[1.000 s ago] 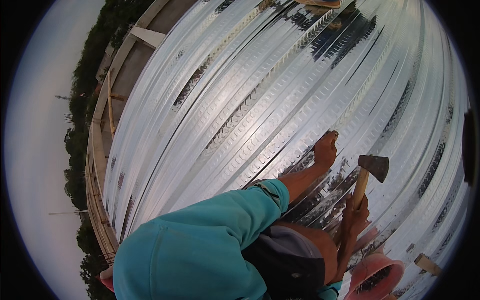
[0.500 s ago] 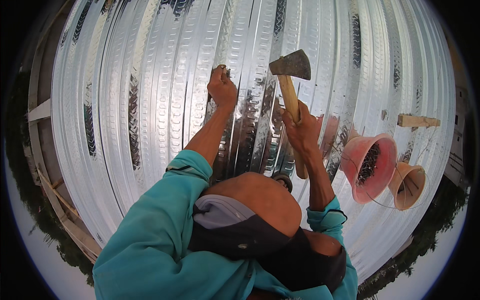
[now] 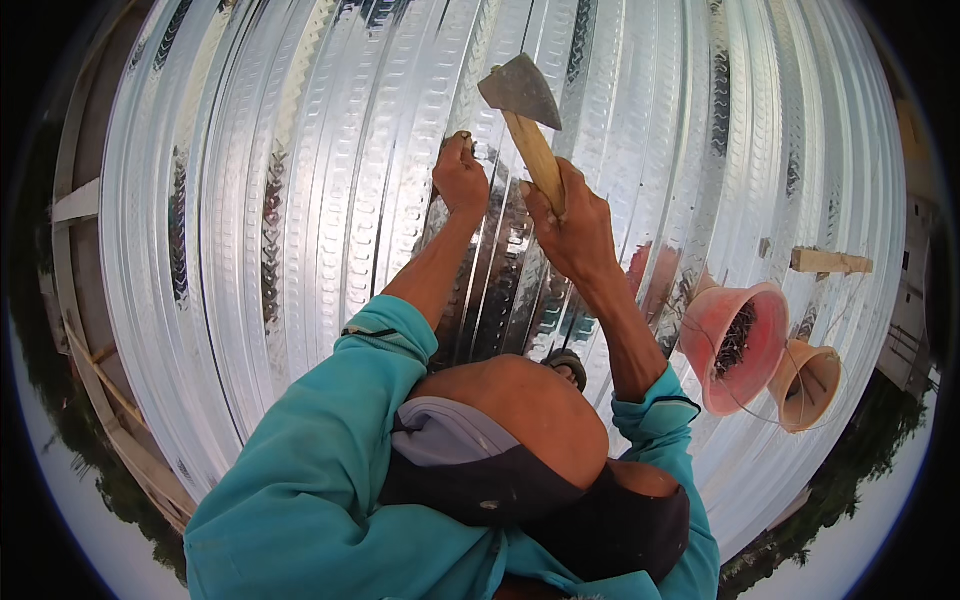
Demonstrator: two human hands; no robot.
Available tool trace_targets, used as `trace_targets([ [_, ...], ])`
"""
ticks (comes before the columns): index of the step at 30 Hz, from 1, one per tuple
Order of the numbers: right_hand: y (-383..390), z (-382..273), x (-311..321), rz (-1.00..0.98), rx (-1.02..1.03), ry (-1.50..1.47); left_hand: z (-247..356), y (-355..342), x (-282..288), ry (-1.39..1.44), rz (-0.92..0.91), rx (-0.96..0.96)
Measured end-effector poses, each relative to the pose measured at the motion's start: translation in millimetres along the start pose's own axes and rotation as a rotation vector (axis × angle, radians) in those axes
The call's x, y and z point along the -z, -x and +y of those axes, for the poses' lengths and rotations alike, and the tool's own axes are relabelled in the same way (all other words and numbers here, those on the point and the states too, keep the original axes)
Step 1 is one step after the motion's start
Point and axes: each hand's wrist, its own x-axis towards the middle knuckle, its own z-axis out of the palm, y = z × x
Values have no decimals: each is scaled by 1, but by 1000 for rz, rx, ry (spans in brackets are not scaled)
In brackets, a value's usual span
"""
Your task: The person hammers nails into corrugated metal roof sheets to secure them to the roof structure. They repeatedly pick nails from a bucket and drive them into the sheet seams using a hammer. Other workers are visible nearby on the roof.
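My right hand (image 3: 575, 225) is wrapped round the wooden handle of a hatchet (image 3: 522, 92). Its dark metal head is raised over the ribbed sheet metal (image 3: 330, 180), up and to the right of my left hand. Fingers pinched together, my left hand (image 3: 461, 183) rests low over the metal and holds up what looks like a nail (image 3: 464, 136), mostly hidden by the fingertips. To the right of my right arm, a red bucket (image 3: 765, 350) lies tipped toward me with many dark nails (image 3: 735, 342) inside.
Beside the red bucket is a smaller orange bucket (image 3: 822, 385) with a few thin pieces in it. A short wooden block (image 3: 830, 261) lies beyond them. My bent knee (image 3: 510, 410) and a shod foot (image 3: 567, 366) are close below my hands. Wooden beams (image 3: 75, 205) run past the sheet's left edge.
The hatchet has swung up and left, its head now closer above my left hand. My left hand has shifted slightly right, still pinched.
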Motion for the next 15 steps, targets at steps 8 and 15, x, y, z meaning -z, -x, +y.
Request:
trace_targets([
  [8,-5,-13,-26,63,149,70,-2,5,0,-19,-17,-36],
  [15,2,4,-48,-212,-93,230,-2,5,3,-12,-37,66],
])
